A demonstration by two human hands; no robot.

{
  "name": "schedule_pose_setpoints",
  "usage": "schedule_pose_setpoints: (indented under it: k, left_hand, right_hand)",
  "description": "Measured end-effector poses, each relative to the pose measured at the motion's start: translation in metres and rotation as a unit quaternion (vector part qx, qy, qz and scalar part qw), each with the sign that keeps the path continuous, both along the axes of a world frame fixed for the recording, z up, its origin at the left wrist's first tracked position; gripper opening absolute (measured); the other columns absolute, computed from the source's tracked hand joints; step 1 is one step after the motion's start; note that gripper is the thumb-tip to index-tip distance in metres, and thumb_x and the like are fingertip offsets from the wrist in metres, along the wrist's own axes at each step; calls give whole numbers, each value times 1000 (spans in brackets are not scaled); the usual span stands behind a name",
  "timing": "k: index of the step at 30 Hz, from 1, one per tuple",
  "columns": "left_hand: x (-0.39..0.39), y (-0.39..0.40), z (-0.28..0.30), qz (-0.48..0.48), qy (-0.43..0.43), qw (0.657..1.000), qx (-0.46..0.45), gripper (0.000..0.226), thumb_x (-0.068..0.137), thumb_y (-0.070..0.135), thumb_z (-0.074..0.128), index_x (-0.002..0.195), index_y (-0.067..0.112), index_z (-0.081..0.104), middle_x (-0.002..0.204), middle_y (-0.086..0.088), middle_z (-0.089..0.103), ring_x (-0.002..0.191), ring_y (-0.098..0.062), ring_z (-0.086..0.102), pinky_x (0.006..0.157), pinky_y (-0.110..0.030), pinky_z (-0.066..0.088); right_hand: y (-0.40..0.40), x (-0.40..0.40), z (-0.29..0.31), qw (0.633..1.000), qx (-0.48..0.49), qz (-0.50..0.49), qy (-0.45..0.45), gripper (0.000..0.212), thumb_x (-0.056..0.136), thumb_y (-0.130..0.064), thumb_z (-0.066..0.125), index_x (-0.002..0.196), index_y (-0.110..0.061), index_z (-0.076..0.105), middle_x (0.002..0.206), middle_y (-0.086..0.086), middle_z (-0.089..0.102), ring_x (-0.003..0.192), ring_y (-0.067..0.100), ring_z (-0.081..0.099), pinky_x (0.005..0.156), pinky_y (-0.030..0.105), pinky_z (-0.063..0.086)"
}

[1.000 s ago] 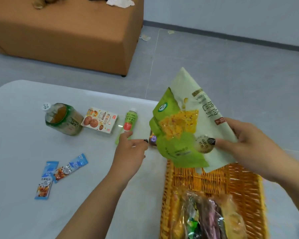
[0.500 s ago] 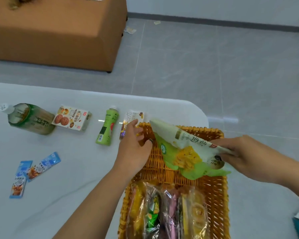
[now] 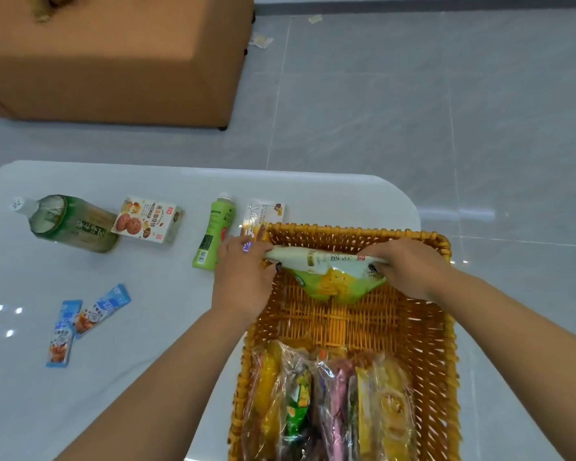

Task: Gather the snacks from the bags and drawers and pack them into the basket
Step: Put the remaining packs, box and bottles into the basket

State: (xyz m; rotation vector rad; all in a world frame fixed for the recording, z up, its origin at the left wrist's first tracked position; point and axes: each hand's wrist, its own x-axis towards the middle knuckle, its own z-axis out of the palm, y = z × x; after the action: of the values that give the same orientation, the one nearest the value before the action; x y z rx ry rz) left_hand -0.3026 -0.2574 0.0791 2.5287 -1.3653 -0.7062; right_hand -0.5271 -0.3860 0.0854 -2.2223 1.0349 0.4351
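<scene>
The green and cream snack bag [image 3: 330,274], printed with yellow pieces, hangs inside the far end of the wicker basket [image 3: 426,327]. The left hand [image 3: 243,277] and right hand [image 3: 409,267] each pinch one end of its top edge, fingers curled round it. On the table [image 3: 147,377] lie two bottles, one biscuit box [image 3: 147,219] and two blue sachets [image 3: 80,321]

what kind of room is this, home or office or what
Probably a living room or lounge, though it could be a staged one. An orange ottoman stands on a grey tiled floor, and a low white table holds a wicker basket and loose snacks, not work gear.
</scene>
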Motion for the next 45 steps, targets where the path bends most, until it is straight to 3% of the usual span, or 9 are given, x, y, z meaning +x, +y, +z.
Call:
schedule_pose_setpoints:
  k: [3, 9, 16, 23, 28, 32, 37, 41, 45]
  left_hand:
    - [-6, -6, -2, -38, -14, 999, -6, 42, 94, 28, 61, 135, 25, 54, 145, -8, 38, 140, -24, 22, 112, -35, 26]
    - [-19, -25, -9, -78, -52, 994, -49, 34, 93, 20, 62, 128, 21, 63, 150, -9, 36, 143, -27, 21, 116, -40, 24]
    - [-25, -30, -18, -135, -61, 988, -37, 39, 89, 25, 69, 127, 22, 62, 155, -12, 30, 148, -32, 12, 119, -49, 16]
    - [-28, -14, -24, -213, -101, 970, -60, 41, 74, 23, 83, 112, 18, 71, 147, -18, 42, 145, -41, 22, 116, -57, 15]
    - [-19, -9, -21, -202, -47, 977, -48, 46, 83, 35, 74, 127, 24, 62, 158, -11, 25, 149, -32, 5, 120, -52, 10]
    - [4, -7, -8, -208, 65, 971, -100, 38, 84, 33, 73, 121, 28, 64, 153, -4, 32, 146, -25, 18, 116, -52, 25]
    - [38, -20, 1, -63, 143, 975, -158, 23, 95, 21, 58, 117, 22, 65, 138, 7, 45, 120, 1, 40, 99, -25, 41]
    - [67, -40, -23, 154, 200, 958, -139, 31, 94, 11, 59, 124, 16, 58, 126, 4, 54, 109, -9, 56, 74, -9, 40]
    - [95, -48, -65, 280, 192, 938, -65, 43, 90, 12, 64, 131, 8, 52, 128, -2, 58, 111, -18, 54, 81, -20, 36]
  right_hand:
    - [0, -6, -16, 997, -21, -67, -23, 34, 96, -10, 48, 118, -30, 66, 116, 1, 68, 97, 22, 60, 73, 35, 48]
    - [12, 1, -25, 984, -99, -134, -60, 23, 92, -14, 55, 109, -23, 69, 108, 0, 70, 98, 26, 61, 75, 38, 51]
    - [17, -4, -24, 975, -180, -81, -101, 32, 81, -20, 74, 112, -13, 69, 108, 6, 70, 103, 30, 61, 89, 44, 45]
    - [29, 3, -8, 984, -126, -77, -104, 33, 87, -30, 67, 120, -23, 64, 118, -5, 64, 115, 19, 52, 99, 38, 37]
    - [36, 8, 3, 985, -74, -118, -100, 32, 88, -27, 66, 120, -23, 63, 122, -6, 62, 121, 15, 49, 106, 43, 38]
    - [35, 22, 14, 980, -51, -144, -128, 23, 94, -22, 58, 115, -23, 66, 117, -8, 63, 114, 12, 51, 101, 35, 41]
    - [37, 56, 23, 944, -48, -267, -187, 23, 97, -15, 51, 112, -19, 68, 105, -10, 59, 102, 7, 52, 86, 19, 36]
    - [41, 85, 16, 934, -65, -295, -193, 23, 97, -15, 50, 114, -20, 65, 115, -6, 60, 114, 12, 50, 95, 20, 33]
    - [48, 112, 5, 944, -79, -265, -182, 26, 97, -15, 48, 117, -18, 64, 120, -4, 57, 117, 11, 45, 98, 18, 28]
